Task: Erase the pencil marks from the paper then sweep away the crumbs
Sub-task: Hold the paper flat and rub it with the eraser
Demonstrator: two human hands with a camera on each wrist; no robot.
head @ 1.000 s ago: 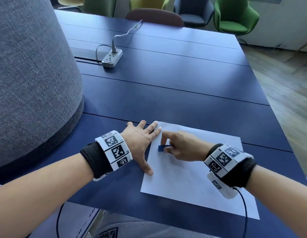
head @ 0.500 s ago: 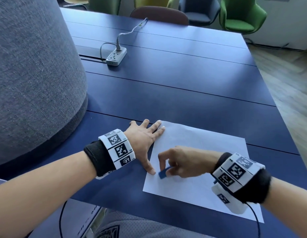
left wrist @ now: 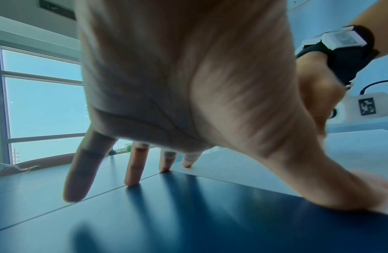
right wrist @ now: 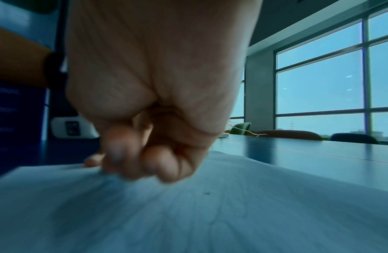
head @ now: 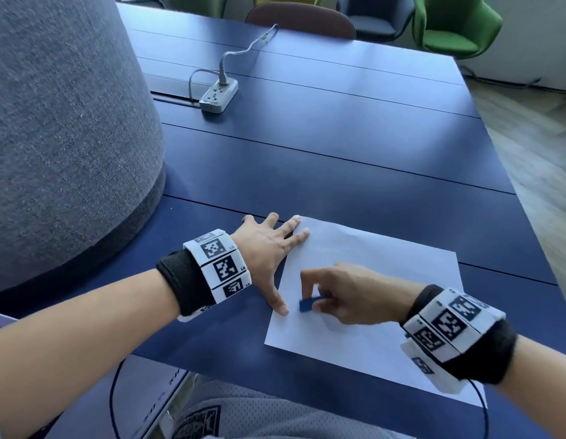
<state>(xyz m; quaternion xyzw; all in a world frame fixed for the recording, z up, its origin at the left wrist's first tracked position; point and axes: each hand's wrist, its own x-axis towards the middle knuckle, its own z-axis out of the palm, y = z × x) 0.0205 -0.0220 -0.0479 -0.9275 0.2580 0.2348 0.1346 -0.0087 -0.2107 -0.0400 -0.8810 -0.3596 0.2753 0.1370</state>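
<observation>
On the dark blue table [head: 338, 172], a white sheet of paper [head: 370, 261] lies near the front edge, towards the right corner. The left hand [head: 265, 251] is spread flat, fingertips and thumb pressing the sheet's left edge to pin it. The right hand [head: 348, 293] pinches a small blue eraser [head: 308, 304] against the paper close to that same edge, just beside the left thumb. Erasing looks to be the step in hand; pencil marks are too faint to make out, though one dark crumb [right wrist: 207, 193] shows. Next likely calls for more firm, short strokes with the sheet pinned, then sweeping.
</observation>
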